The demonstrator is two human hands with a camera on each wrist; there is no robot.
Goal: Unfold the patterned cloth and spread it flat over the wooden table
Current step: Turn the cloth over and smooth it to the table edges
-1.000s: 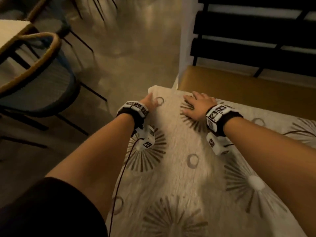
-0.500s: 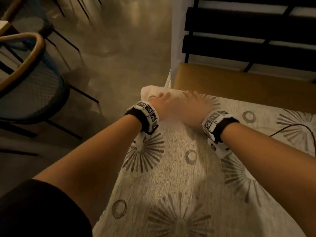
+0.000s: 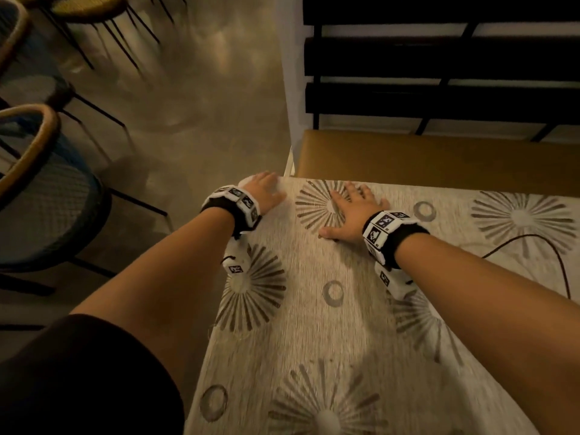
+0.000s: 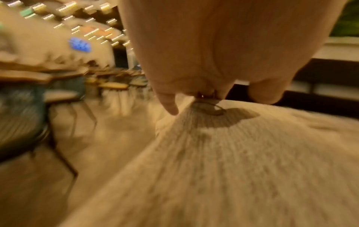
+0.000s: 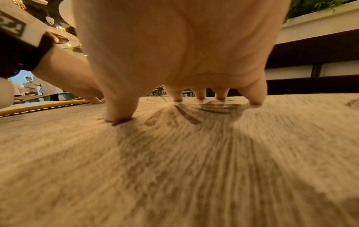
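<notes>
tan bench (image 3: 439,158) beyond cloth (image 3: 329,340); wicker chair (image 3: 40,189) left.

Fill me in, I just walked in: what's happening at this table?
A person is smoothing a beige cloth with grey starburst and ring patterns over a table. The left hand rests at the cloth's far left corner; the right hand presses flat on a starburst nearby. The cloth already lies spread.

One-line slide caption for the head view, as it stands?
Both hands, left and right, press flat on the patterned cloth near the table's far corner, beside a padded bench.
</notes>
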